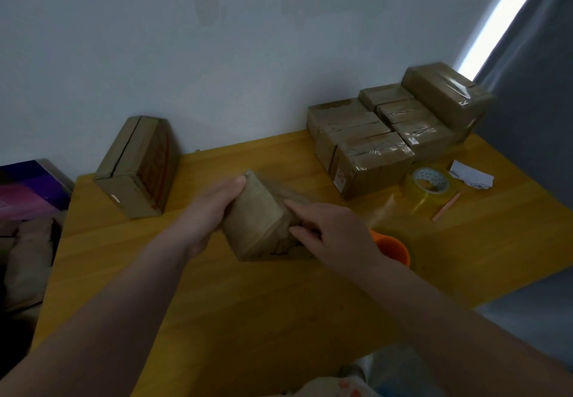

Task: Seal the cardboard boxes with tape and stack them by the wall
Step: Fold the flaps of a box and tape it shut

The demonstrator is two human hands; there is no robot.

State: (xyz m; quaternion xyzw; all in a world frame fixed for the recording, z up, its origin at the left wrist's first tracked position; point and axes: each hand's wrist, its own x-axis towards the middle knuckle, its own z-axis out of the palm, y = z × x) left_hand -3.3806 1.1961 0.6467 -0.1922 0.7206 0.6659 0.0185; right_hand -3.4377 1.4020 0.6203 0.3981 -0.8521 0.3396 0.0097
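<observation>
Yellow tabletop point(217, 303), with a stack point(387, 136) of taped boxes at the far right corner and a lone box point(136, 167) standing on edge near the far left corner. Mid-tabletop, a small box point(257, 220), tilted, gripped from its left side by the left hand point(214, 207), thumb on the upper edge, and pressed on its right side by the straight fingers point(290, 203) of the right hand point(335, 229). Tape roll point(429, 184) lying just beside the stack, toward the right edge.

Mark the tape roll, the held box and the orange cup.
tape roll point(418, 197): head view, yellow outer side wall.
held box point(257, 210): head view, middle of its upper face.
orange cup point(395, 247): head view, the exposed part of its rim.
</observation>
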